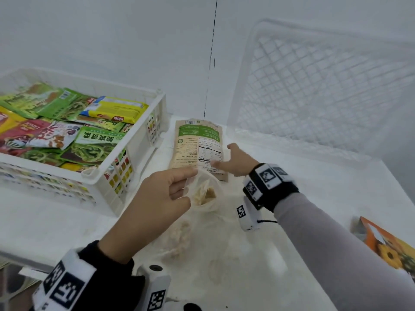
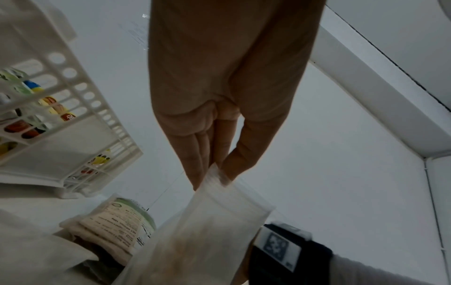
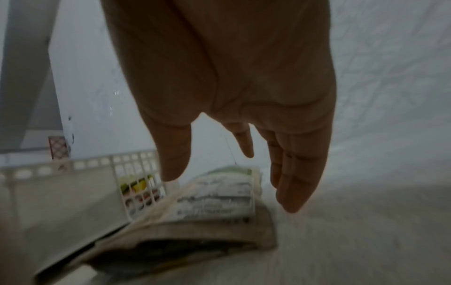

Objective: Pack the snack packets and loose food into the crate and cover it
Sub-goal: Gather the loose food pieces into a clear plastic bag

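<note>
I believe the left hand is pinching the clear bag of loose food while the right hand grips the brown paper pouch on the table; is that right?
Not quite. The left hand does pinch the clear bag of loose food, but the right hand is not gripping the brown paper pouch; its fingers are spread open just above it. The right wrist view shows this.

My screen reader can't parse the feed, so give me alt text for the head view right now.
The left hand pinches a clear bag of pale loose food above the white table, while the open right hand reaches over a brown paper pouch. At left is a white crate full of snack packets; a white lattice lid leans against the wall.
</note>
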### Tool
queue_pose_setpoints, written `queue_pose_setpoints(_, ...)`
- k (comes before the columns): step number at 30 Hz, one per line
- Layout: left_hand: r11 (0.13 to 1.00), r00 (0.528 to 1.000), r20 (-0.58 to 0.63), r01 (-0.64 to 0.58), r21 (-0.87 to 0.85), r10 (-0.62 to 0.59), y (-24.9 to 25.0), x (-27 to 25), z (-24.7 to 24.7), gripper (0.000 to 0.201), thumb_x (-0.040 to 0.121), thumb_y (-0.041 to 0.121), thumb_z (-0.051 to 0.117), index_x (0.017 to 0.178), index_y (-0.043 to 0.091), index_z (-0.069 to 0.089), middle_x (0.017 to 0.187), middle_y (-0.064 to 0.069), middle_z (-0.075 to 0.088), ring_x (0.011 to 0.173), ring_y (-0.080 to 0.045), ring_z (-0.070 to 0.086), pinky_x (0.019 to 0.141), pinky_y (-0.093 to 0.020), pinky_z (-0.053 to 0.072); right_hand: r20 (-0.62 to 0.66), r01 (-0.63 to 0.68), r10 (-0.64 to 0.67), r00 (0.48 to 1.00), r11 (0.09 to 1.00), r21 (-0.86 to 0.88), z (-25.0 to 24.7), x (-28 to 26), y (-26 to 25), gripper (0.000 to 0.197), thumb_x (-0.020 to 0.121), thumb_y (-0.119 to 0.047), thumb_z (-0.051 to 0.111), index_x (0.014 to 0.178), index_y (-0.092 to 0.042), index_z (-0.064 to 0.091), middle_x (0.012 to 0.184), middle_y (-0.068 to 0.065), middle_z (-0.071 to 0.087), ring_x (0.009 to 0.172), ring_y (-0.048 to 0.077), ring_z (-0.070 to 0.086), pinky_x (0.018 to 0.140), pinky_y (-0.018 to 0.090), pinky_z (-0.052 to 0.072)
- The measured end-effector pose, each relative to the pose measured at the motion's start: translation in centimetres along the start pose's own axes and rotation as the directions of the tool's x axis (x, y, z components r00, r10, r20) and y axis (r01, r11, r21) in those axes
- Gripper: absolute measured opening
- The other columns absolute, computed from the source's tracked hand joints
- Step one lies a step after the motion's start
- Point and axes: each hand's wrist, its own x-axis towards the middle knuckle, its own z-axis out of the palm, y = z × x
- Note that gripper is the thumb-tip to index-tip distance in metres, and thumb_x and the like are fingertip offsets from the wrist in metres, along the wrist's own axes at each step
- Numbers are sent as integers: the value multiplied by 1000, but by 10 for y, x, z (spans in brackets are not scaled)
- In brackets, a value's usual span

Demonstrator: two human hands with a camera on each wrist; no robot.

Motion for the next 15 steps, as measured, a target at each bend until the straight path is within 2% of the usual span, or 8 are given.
queue_pose_setpoints(3, 1000, 1000, -4, -1, 8, 1, -1, 1, 0, 59, 77, -15, 57, 127, 17, 57, 122, 10, 59, 97, 18, 54, 82, -1, 42, -42, -74, 71, 997, 994, -77, 16, 16, -8, 85, 74, -45, 75, 132, -7, 27, 129, 14, 49, 115, 31, 53, 93, 40, 48)
queue_pose_setpoints(5, 1000, 1000, -7, -3, 9, 4, -1, 1, 0, 60, 77, -15, 57, 127, 17, 57, 122, 11, 58, 96, 19, 55, 82, -1, 42, -97, -132, 123, 988, 987, -90, 23, 23, -11, 80, 71, -33, 79, 127, -7, 28, 125, 16, 50, 113, 32, 54, 92, 40, 48)
queue_pose_setpoints(7, 1000, 1000, -13, -7, 15, 7, -1, 1, 0, 60, 77, -15, 56, 127, 18, 57, 120, 12, 58, 96, 20, 54, 82, -1, 41, -128, -167, 161, 979, 985, -37, 25, 28, -12, 71, 73, -21, 79, 124, -3, 32, 121, 15, 55, 110, 30, 56, 86, 35, 49)
queue_pose_setpoints(9, 1000, 1000, -21, -6, 18, 6, -2, 1, -1, 60, 77, -15, 56, 126, 19, 57, 119, 11, 59, 101, 15, 55, 83, -2, 42, -67, -152, 156, 986, 986, 62, 20, 34, -11, 59, 73, -12, 78, 120, 3, 46, 117, 15, 60, 104, 29, 60, 83, 33, 50)
queue_pose_setpoints(11, 1000, 1000, -17, -7, 22, 7, -4, 0, -1, 60, 77, -14, 56, 127, 19, 56, 120, 12, 59, 106, 11, 55, 86, -3, 42, 22, -97, 94, 995, 971, 218, 12, 38, -11, 43, 73, -3, 76, 112, 6, 58, 114, 19, 64, 102, 31, 63, 90, 38, 52)
queue_pose_setpoints(13, 1000, 1000, -14, -6, 20, 7, -5, 0, -2, 60, 77, -14, 56, 128, 19, 56, 119, 14, 59, 108, 9, 55, 87, -4, 42, 49, -67, 50, 998, 895, 440, 0, 36, -15, 24, 77, 7, 69, 99, 6, 62, 114, 23, 64, 105, 37, 62, 92, 47, 51)
queue_pose_setpoints(14, 1000, 1000, -12, -6, 20, 7, -5, 0, -2, 60, 77, -14, 56, 128, 19, 56, 118, 13, 59, 108, 9, 55, 87, -4, 42, 43, -50, 31, 999, 835, 548, -7, 35, -17, 15, 79, 11, 64, 91, 3, 60, 112, 22, 63, 104, 38, 62, 88, 47, 53)
queue_pose_setpoints(15, 1000, 1000, -9, -6, 20, 7, -6, 0, -2, 60, 77, -14, 56, 128, 18, 56, 118, 11, 59, 108, 10, 54, 86, -4, 42, 31, -32, 15, 999, 770, 637, -13, 32, -19, 17, 82, 14, 58, 86, -2, 56, 109, 21, 63, 100, 37, 63, 80, 44, 55)
